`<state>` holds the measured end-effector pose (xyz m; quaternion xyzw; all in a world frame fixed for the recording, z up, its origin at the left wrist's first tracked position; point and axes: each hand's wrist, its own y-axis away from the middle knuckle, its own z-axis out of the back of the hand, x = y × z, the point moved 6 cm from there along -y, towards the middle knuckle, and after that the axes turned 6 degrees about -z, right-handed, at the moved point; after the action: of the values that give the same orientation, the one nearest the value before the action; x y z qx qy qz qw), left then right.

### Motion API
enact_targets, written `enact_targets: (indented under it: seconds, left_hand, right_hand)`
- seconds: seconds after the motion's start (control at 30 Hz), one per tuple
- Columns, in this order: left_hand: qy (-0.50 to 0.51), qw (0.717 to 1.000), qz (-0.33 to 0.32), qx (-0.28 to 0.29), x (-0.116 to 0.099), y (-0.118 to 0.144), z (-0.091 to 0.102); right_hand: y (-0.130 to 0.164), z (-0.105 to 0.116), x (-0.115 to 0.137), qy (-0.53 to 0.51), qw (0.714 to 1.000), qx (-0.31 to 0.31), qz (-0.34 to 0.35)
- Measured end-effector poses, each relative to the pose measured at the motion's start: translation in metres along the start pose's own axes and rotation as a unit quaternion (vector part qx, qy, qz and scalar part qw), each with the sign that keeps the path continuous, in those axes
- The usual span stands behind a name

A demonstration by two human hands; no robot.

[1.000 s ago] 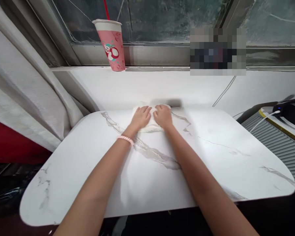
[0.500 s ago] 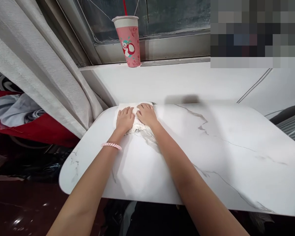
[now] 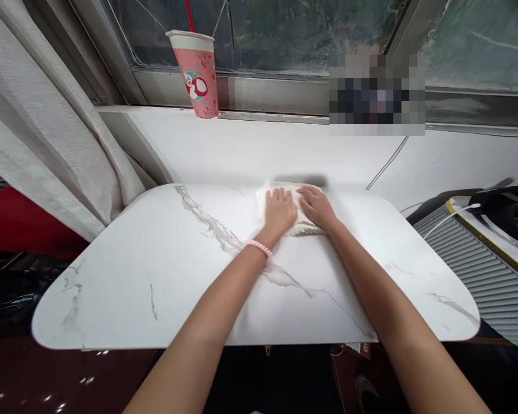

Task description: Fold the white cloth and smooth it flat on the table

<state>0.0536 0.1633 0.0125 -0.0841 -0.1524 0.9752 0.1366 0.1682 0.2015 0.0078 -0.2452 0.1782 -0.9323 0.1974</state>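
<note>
A pale curtain (image 3: 47, 121) hangs at the far left, with something red (image 3: 12, 221) showing beneath it. Just right of the curtain, a pink paper cup (image 3: 197, 75) with a cartoon figure and a red straw stands on the window ledge (image 3: 285, 118), well beyond the table. In the middle lies a white table (image 3: 155, 270) with rounded corners and grey marble veining. Two bare arms reach across it from the near edge.

The left hand (image 3: 280, 210), with a pink beaded bracelet (image 3: 259, 247) at the wrist, lies palm down with its fingers stretched out flat on a white cloth (image 3: 300, 225). The right hand (image 3: 316, 206) lies flat just beside it on the same cloth, fingers spread; neither hand grips anything, both only press down. The cloth sits at the far edge of the table, slightly right of centre, against the wall. It is creamy white, looks soft and crumpled, and appears bunched into a small pad, though the hands cover most of it.

A thin cable (image 3: 386, 164) runs down the wall to the right. At the far right, beside the table, sits a grey ribbed surface (image 3: 479, 270) with a dark device (image 3: 507, 204) on top and a white cord (image 3: 444, 221) plugged into it.
</note>
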Motion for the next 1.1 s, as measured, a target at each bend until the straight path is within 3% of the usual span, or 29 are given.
enact_targets:
  seconds: [0.13,0.23,0.37,0.53,0.67,0.83,0.97,1.03,1.1]
  left_hand:
    - [0.046,0.995,-0.074,0.039,-0.077,-0.015,-0.017]
    - [0.072,0.988,-0.12,0.07,-0.112,-0.017,-0.023]
    - [0.092,0.98,-0.155,0.086,-0.122,-0.012,-0.021]
    - [0.07,0.979,-0.179,0.073,-0.105,0.006,-0.01]
    - [0.032,0.977,-0.202,0.064,-0.062,0.036,0.004]
    - [-0.017,0.988,-0.155,0.015,0.051,0.086,0.033]
    - [-0.054,0.994,-0.09,-0.005,0.144,0.131,0.064]
    - [-0.077,0.995,-0.06,-0.003,0.174,0.15,0.079]
    - [-0.093,0.995,-0.044,0.016,0.19,0.164,0.09]
  right_hand:
    - [0.049,0.051,-0.062,0.038,0.995,-0.049,-0.074]
    - [0.078,0.075,-0.08,0.064,0.987,-0.078,-0.123]
    - [0.092,0.085,-0.07,0.105,0.976,-0.09,-0.168]
    - [0.093,0.077,-0.037,0.142,0.968,-0.079,-0.191]
    - [0.091,0.051,0.01,0.143,0.97,-0.063,-0.186]
    - [0.064,-0.013,0.109,0.093,0.989,-0.013,-0.116]
    - [0.041,-0.061,0.196,0.041,0.999,0.015,-0.005]
    - [0.036,-0.078,0.228,0.017,0.998,0.031,0.052]
    - [0.036,-0.087,0.248,-0.006,0.994,0.042,0.096]
